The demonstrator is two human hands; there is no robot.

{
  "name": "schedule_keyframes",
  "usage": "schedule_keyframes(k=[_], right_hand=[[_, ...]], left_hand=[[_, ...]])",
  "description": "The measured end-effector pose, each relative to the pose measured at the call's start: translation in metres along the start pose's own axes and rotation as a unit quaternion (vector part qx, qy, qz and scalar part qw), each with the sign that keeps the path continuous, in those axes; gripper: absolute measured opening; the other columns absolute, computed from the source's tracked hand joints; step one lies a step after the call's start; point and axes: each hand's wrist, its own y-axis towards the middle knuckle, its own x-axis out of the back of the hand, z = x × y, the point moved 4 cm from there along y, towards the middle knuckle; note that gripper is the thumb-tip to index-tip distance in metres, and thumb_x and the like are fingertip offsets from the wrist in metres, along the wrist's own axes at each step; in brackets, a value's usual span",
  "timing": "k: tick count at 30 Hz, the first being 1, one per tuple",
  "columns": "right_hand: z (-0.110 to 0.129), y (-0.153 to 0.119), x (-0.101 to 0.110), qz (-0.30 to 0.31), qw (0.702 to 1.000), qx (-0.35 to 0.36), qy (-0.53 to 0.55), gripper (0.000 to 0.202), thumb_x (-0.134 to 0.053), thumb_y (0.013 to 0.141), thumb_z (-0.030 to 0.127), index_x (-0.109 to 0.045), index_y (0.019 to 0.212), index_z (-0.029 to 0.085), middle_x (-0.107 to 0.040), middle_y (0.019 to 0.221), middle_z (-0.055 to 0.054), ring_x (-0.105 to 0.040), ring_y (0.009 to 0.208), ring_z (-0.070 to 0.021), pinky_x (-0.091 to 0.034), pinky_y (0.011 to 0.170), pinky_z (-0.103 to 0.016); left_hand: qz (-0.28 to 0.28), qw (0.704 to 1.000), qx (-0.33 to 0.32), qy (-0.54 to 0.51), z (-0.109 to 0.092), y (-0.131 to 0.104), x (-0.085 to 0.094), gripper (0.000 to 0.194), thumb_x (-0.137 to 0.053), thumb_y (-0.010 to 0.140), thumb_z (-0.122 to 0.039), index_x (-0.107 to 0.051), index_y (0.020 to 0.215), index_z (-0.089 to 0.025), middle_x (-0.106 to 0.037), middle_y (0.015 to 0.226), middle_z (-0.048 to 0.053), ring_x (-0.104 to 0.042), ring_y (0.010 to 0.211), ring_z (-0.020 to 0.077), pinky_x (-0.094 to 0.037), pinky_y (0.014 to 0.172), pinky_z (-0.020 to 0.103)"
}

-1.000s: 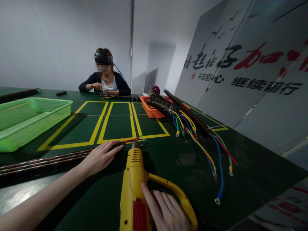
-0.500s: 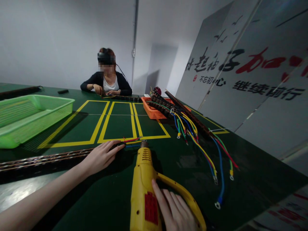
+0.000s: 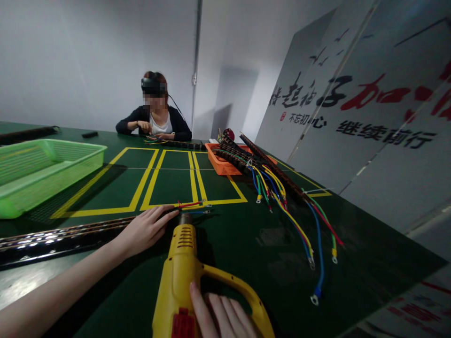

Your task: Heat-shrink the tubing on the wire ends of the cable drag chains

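Note:
My right hand point(image 3: 221, 315) is wrapped round a yellow heat gun point(image 3: 179, 277) at the bottom centre. The gun's metal nozzle point(image 3: 185, 218) points away from me, close to my left fingertips. My left hand point(image 3: 150, 227) holds down the end of a long dark wire harness point(image 3: 73, 237) that runs off to the left. Beyond my fingers stick out a red wire point(image 3: 192, 204), a yellow one and a blue wire point(image 3: 197, 212), with metal ring terminals. The nozzle partly covers the blue wire.
A green basket point(image 3: 84, 157) stands at the left. An orange basket point(image 3: 220, 166) bears more harnesses, whose coloured wires point(image 3: 319, 253) spread over the table's right side. Yellow tape point(image 3: 144, 180) marks the green table. Opposite sits a person point(image 3: 160, 117) with a headset, hands at another harness point(image 3: 183, 144).
The heat gun in my right hand has moved left along the wires, towards my left fingers. The terminals now show to the right of its nozzle. Opposite, the person's hand has lifted slightly.

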Motion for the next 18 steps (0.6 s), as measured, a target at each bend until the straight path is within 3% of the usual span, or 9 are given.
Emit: schedule_keyframes(k=[5, 8, 11, 14, 18], right_hand=[[-0.013, 0.004, 0.005, 0.026, 0.999, 0.026, 0.024, 0.050, -0.015, 0.100, 0.016, -0.059, 0.124, 0.021, -0.066, 0.072, -0.001, -0.059, 0.059, -0.0165, -0.036, 0.066, -0.032], [-0.023, 0.011, 0.012, 0.099, 0.991, 0.078, 0.036, 0.050, -0.015, 0.100, 0.016, -0.053, 0.131, 0.018, -0.067, 0.075, -0.001, -0.062, 0.061, -0.0147, -0.040, 0.064, -0.029], [-0.037, 0.014, 0.019, 0.172, 0.980, 0.091, 0.034, 0.052, -0.011, 0.100, 0.019, -0.038, 0.144, 0.016, -0.069, 0.083, -0.003, -0.065, 0.069, -0.0151, -0.044, 0.067, -0.027], [-0.054, 0.013, 0.023, 0.216, 0.973, 0.072, 0.032, 0.055, -0.008, 0.100, 0.032, -0.020, 0.151, 0.017, -0.070, 0.092, -0.005, -0.067, 0.077, -0.0173, -0.048, 0.069, -0.028], [-0.071, 0.009, 0.024, 0.250, 0.967, 0.054, 0.022, 0.064, -0.022, 0.098, 0.046, -0.009, 0.153, 0.015, -0.070, 0.102, -0.007, -0.068, 0.086, -0.0209, -0.051, 0.074, -0.029]], left_hand=[[0.012, 1.000, 0.002, 0.000, 0.000, -0.001, 0.000, 0.049, -0.039, 0.092, -0.020, -0.038, 0.142, -0.022, -0.046, 0.138, 0.011, -0.051, 0.119, 0.0239, -0.045, 0.101, 0.040], [0.016, 1.000, 0.000, 0.007, -0.001, -0.001, 0.001, 0.049, -0.038, 0.093, -0.021, -0.037, 0.142, -0.023, -0.047, 0.137, 0.011, -0.052, 0.118, 0.0237, -0.045, 0.101, 0.039], [0.008, 1.000, 0.010, 0.023, -0.002, 0.000, 0.003, 0.048, -0.036, 0.094, -0.025, -0.036, 0.143, -0.021, -0.050, 0.135, 0.010, -0.053, 0.117, 0.0237, -0.046, 0.099, 0.039], [-0.002, 0.998, 0.048, 0.042, 0.000, 0.000, 0.005, 0.049, -0.037, 0.095, -0.030, -0.035, 0.142, -0.016, -0.053, 0.133, 0.012, -0.056, 0.113, 0.0245, -0.047, 0.095, 0.040], [0.001, 0.997, 0.069, 0.036, 0.002, 0.000, 0.004, 0.047, -0.039, 0.094, -0.033, -0.042, 0.136, -0.013, -0.060, 0.121, 0.013, -0.059, 0.108, 0.0248, -0.048, 0.092, 0.039]])
